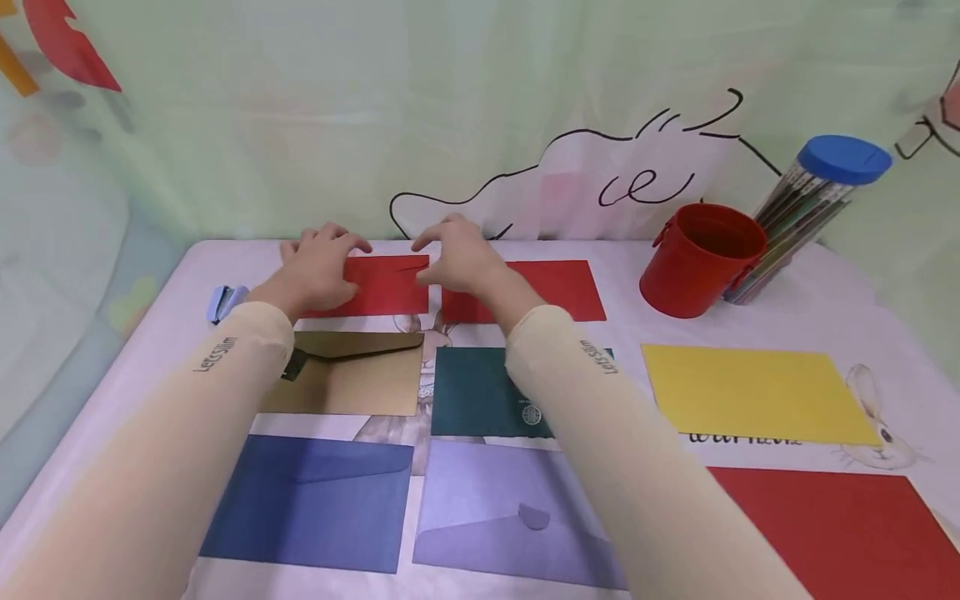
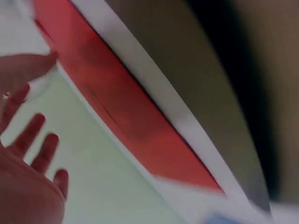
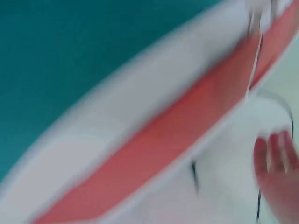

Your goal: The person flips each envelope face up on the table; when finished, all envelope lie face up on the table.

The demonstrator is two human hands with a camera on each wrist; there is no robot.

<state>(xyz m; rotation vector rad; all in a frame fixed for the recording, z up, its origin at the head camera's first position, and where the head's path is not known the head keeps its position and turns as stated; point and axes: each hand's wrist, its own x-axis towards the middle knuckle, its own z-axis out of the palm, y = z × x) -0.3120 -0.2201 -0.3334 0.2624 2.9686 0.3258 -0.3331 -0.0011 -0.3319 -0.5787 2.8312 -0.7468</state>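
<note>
A red envelope (image 1: 386, 285) lies at the far side of the table, its flap side up. My left hand (image 1: 324, 260) rests over its left end, and in the left wrist view the fingers (image 2: 32, 140) are spread and hold nothing beside the red envelope (image 2: 135, 116). My right hand (image 1: 456, 254) arches over the envelope's right end with fingers loosely curved. In the blurred right wrist view the fingertips (image 3: 275, 154) hover over the white tabletop past a red envelope edge (image 3: 187, 135). A second red envelope (image 1: 562, 290) lies just to the right.
Nearer me lie a gold envelope (image 1: 352, 375), a teal one (image 1: 472, 392), a blue one (image 1: 311, 500) and a lavender one (image 1: 487, 508). Right side: yellow sheet (image 1: 753, 392), red sheet (image 1: 847, 525), red bucket (image 1: 701, 258), blue-lidded pencil tube (image 1: 813, 200). A small blue stapler (image 1: 223, 302) sits far left.
</note>
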